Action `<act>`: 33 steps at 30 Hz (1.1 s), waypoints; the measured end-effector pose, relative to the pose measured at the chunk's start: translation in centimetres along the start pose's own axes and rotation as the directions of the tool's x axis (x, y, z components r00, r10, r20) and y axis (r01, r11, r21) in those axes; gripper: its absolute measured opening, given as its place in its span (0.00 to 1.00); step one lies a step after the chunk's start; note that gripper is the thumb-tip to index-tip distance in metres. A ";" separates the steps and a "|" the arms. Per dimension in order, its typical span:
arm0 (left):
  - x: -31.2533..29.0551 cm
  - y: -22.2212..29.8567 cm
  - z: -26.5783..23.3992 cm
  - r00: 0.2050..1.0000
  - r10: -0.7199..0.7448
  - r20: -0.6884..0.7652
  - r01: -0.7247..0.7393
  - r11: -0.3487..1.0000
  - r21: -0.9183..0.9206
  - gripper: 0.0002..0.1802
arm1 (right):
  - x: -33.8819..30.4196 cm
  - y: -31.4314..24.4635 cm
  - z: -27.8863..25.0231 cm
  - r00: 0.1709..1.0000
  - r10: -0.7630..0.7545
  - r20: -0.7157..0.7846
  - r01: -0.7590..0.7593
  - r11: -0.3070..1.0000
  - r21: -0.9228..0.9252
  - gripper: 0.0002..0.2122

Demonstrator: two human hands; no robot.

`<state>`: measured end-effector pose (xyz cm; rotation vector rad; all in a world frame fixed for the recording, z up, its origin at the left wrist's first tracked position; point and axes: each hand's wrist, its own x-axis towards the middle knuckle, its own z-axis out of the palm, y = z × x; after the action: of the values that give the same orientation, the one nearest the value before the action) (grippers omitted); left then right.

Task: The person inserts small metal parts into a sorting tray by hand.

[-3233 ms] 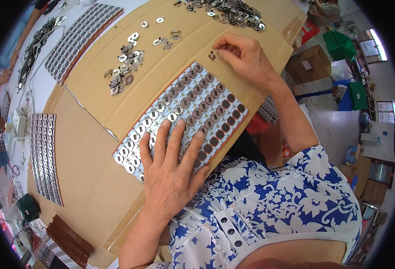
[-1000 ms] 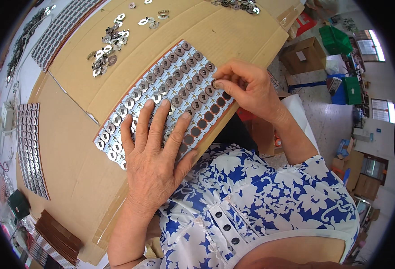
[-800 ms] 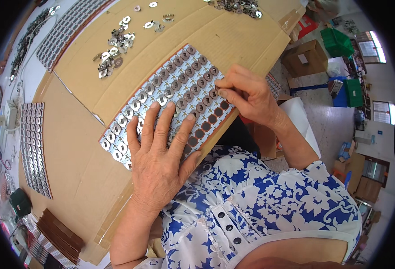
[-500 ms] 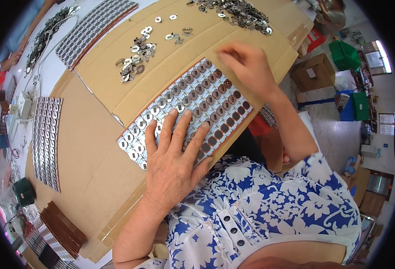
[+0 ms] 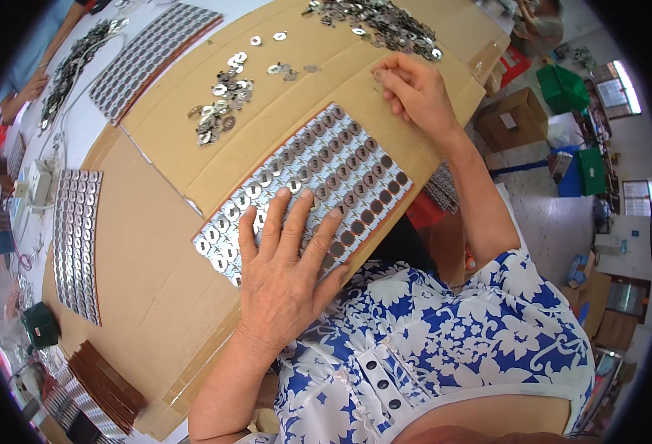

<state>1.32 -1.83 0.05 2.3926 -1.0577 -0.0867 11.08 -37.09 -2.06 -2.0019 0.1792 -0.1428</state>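
Note:
My left hand (image 5: 278, 285) lies flat with spread fingers on a board (image 5: 355, 248) set with rows of small round metal pieces. Along the edge nearest me, the last row shows bare dark discs (image 5: 366, 216), while the other rows carry metal pieces with a small slot. Beyond the board's right corner, my right hand (image 5: 420, 96) hovers over the cardboard, thumb and fingertips pinched together. A small metal piece (image 5: 377, 74) seems to stick out at the fingertips, too small to tell its exact shape.
A big heap of loose metal pieces (image 5: 377, 26) lies at the far edge, with a smaller scatter (image 5: 222, 100) left of it. Filled boards (image 5: 78, 244) (image 5: 156, 55) and a stack of brown boards (image 5: 104, 385) stand on the left. Another person's hand (image 5: 34, 87) is at far left.
My right hand, blurred before, now shows sharply with its fingers pinched, a little lower over the cardboard. My left hand stays flat on the board. The whole view has shifted slightly.

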 end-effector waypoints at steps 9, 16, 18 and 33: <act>0.3 0.1 -0.5 0.999 -0.016 0.031 0.014 0.999 0.052 0.38 | -7.0 0.1 -1.6 1.000 -0.009 0.027 0.002 0.967 0.256 0.09; 0.4 0.2 -0.5 0.999 -0.023 0.041 0.021 0.998 0.061 0.37 | -8.5 -1.0 -0.9 0.992 0.051 0.112 -0.084 0.946 0.313 0.09; 0.4 0.3 -0.5 0.999 -0.022 0.039 0.020 0.998 0.062 0.38 | -8.9 -1.1 -0.7 0.985 0.072 0.155 -0.110 0.960 0.259 0.09; 0.4 0.4 -0.2 0.999 -0.026 0.034 0.024 0.998 0.058 0.38 | -9.8 -2.1 -0.1 0.980 -0.082 0.179 0.110 0.983 -0.150 0.05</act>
<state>1.41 -2.23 0.47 2.4649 -1.0592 -0.1087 1.54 -34.37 -0.32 -2.1716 -0.0183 -0.0169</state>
